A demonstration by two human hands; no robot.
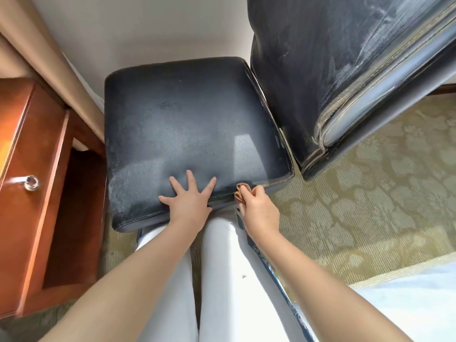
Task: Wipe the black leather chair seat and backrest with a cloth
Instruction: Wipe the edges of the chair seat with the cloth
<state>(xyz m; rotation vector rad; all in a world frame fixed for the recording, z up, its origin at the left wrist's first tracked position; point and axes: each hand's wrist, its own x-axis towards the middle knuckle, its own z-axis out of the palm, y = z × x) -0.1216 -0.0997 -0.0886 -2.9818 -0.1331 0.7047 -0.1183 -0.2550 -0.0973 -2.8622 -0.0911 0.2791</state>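
The black leather chair seat point(187, 124) fills the middle of the view, dusty and worn. Its backrest point(320, 70) rises at the right, scuffed with pale streaks. My left hand point(188, 202) lies flat on the seat's near edge with its fingers spread. My right hand point(259, 211) grips a small brown cloth point(241, 192) bunched in its fingers. The cloth presses against the stitched seam at the seat's near right edge. Most of the cloth is hidden inside the hand.
A reddish wooden cabinet point(37, 193) with a round metal knob point(31, 183) stands close on the left. A beige curtain point(49, 58) hangs behind it. Patterned green carpet point(357, 206) spreads to the right. My white trouser legs point(222, 280) stand against the seat's front.
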